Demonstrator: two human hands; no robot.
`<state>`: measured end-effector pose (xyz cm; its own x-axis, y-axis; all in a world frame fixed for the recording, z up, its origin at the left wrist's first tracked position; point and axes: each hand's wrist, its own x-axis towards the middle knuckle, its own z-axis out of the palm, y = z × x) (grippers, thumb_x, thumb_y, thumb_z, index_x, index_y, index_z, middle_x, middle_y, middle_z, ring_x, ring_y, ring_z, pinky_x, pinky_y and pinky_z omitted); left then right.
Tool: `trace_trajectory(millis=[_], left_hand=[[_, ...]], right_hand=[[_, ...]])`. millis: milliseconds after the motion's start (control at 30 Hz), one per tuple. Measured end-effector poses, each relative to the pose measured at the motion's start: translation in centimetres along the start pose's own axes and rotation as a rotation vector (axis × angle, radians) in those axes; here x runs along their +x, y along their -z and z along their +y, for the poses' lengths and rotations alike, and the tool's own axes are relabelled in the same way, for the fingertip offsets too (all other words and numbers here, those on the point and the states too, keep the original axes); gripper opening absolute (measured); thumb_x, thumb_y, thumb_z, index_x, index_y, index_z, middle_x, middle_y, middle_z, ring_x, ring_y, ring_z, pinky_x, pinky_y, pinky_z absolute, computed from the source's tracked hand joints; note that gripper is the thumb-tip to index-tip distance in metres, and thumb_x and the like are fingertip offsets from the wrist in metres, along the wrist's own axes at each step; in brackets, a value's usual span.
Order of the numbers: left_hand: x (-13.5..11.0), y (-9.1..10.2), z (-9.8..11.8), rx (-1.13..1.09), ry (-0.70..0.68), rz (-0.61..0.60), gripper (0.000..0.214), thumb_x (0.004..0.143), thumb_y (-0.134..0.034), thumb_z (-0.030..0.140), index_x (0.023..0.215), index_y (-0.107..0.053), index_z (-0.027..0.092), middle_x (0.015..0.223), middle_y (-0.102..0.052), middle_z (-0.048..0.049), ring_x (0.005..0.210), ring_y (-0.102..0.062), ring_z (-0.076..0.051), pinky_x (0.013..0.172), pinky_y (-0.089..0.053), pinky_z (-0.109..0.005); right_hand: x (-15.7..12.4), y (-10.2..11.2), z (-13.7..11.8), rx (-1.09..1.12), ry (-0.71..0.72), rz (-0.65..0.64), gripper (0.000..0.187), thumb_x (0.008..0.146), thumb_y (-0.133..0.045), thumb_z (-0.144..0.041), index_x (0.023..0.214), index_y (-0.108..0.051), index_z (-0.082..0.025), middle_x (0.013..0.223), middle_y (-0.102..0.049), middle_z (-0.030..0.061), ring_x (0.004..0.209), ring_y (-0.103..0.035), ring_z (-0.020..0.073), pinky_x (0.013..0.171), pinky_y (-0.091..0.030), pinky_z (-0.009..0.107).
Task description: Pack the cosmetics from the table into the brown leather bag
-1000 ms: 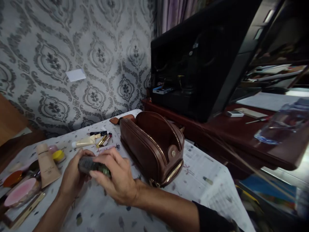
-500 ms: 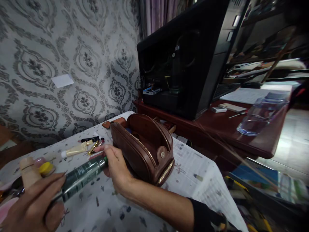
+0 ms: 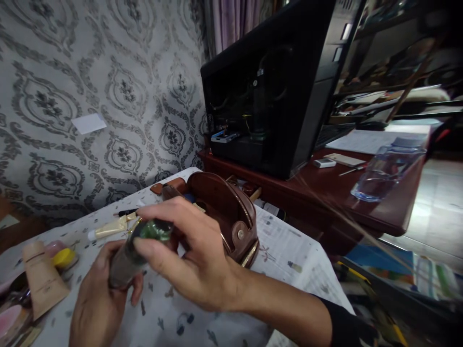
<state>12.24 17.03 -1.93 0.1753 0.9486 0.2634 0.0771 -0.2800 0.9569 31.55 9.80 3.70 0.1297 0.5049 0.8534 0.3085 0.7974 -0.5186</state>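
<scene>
"What does the head view show?"

"A person's left hand (image 3: 103,289) clamped around the greyish body of a green-ended container (image 3: 125,262), held up over a cloth-covered bench (image 3: 296,255)."

"And the right hand (image 3: 202,255)?"

"Its thumb and fingers are closed on the container's green end; blur obscures the detail."

"What surrounds them?"

"A brown bag (image 3: 224,202), unzipped, stands behind the right hand; a cream tube (image 3: 110,228) and a beige tube (image 3: 43,282) lie to the left."

Dark bottle (image 3: 125,265) in both grips (image 3: 96,291) (image 3: 202,258)
</scene>
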Motion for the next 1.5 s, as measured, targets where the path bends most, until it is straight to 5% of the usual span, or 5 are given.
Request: trace_trajectory(millis=[333,467,733,1067,1500], left_hand=[[4.1,-6.7,2.3,0.107,-0.362,-0.295,0.042,0.089,-0.06,0.059,0.106,-0.072,0.022,0.107,-0.07,-0.009,0.114,-0.06,-0.03,0.105,-0.043,-0.034],[5.1,-7.0,2.0,0.192,-0.419,-0.409,0.05,0.085,-0.066,0.055,0.123,-0.068,0.023,0.111,-0.071,-0.0095,0.108,-0.064,-0.03,0.097,-0.046,-0.031],[4.3,-7.0,0.4,0.353,-0.543,-0.288,0.046,0.095,-0.056,0.04,0.14,-0.054,0.027,0.13,-0.069,-0.0072,0.122,-0.062,-0.026,0.106,-0.04,-0.034],[4.3,-7.8,-1.9,0.534,-0.814,-0.263,0.025,0.101,-0.047,0.024,0.121,-0.061,0.028,0.134,-0.066,-0.0033,0.136,-0.051,-0.021,0.114,-0.035,-0.035],[4.4,-7.9,-2.1,0.583,-0.89,-0.27,0.025,0.104,-0.042,0.024,0.124,-0.056,0.024,0.133,-0.065,-0.0054,0.137,-0.049,-0.018,0.112,-0.037,-0.034]], right_hand=[[1.5,4.7,2.4,-0.121,-0.153,0.235,0.023,0.095,-0.064,-0.035,0.112,-0.07,-0.021,0.075,-0.061,-0.0013,0.058,-0.052,0.0095,0.053,-0.046,0.022],[2.0,6.1,2.8,-0.142,-0.141,0.235,0.024,0.096,-0.063,-0.037,0.111,-0.069,-0.02,0.066,-0.053,-0.0046,0.052,-0.047,0.0077,0.049,-0.042,0.02],[3.2,7.9,4.2,-0.27,-0.056,0.28,0.024,0.097,-0.058,-0.038,0.111,-0.066,-0.021,0.087,-0.062,0.0015,0.07,-0.058,0.0122,0.061,-0.047,0.025],[5.9,8.2,10.9,-0.784,-0.171,-0.216,0.013,0.093,-0.059,-0.016,0.104,-0.065,-0.013,0.097,-0.068,0.0085,0.087,-0.062,0.0189,0.079,-0.043,0.03],[9.1,6.4,11.0,-1.046,-0.498,-0.685,0.025,0.093,-0.054,-0.009,0.115,-0.066,-0.012,0.115,-0.072,0.0138,0.107,-0.066,0.0233,0.081,-0.046,0.025]])
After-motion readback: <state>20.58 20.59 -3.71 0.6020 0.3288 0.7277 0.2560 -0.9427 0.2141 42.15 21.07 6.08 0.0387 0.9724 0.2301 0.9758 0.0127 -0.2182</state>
